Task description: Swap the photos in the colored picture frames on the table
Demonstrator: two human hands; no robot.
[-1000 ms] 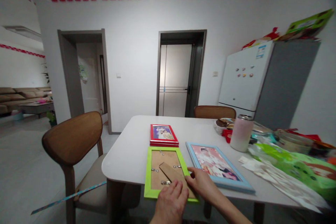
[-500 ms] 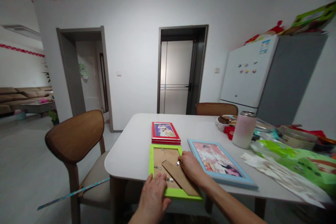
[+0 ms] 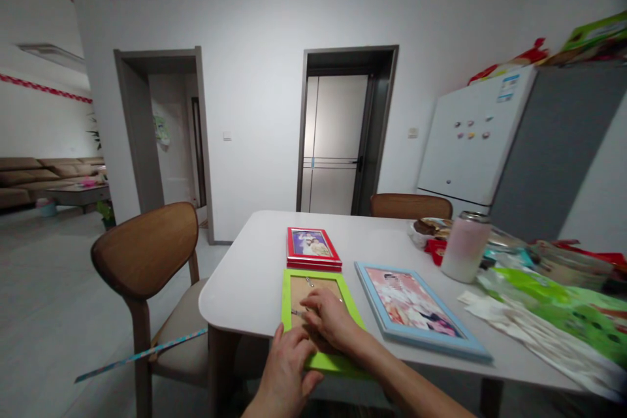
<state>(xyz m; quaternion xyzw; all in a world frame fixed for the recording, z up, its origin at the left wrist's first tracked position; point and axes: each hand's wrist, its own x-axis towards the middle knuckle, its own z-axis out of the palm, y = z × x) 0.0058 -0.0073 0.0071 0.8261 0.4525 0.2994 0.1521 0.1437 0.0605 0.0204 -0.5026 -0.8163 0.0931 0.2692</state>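
A green picture frame (image 3: 287,300) lies back side up at the table's near edge, its brown backing board (image 3: 326,285) and small metal clips showing. My left hand (image 3: 289,366) rests on the frame's lower left corner, thumb and fingers apart. Over the backing, my right hand (image 3: 333,323) has its fingers bent together near the left-side clip (image 3: 297,313); whether they pinch anything is hidden. Most of the stand leg is covered by my right hand. Red frames (image 3: 313,248) are stacked just behind, and a light blue frame (image 3: 421,310) with a picture lies to the right.
On the white table (image 3: 245,274), a pink and white bottle (image 3: 466,247), white gloves (image 3: 529,330) and a green package (image 3: 563,313) sit at the right. A wooden chair (image 3: 147,248) is at the left, another (image 3: 411,206) behind the table.
My right hand has moved left, from the frame's right-side clip to near the left-side one. My left hand stays on the lower left corner. The view has shifted slightly.
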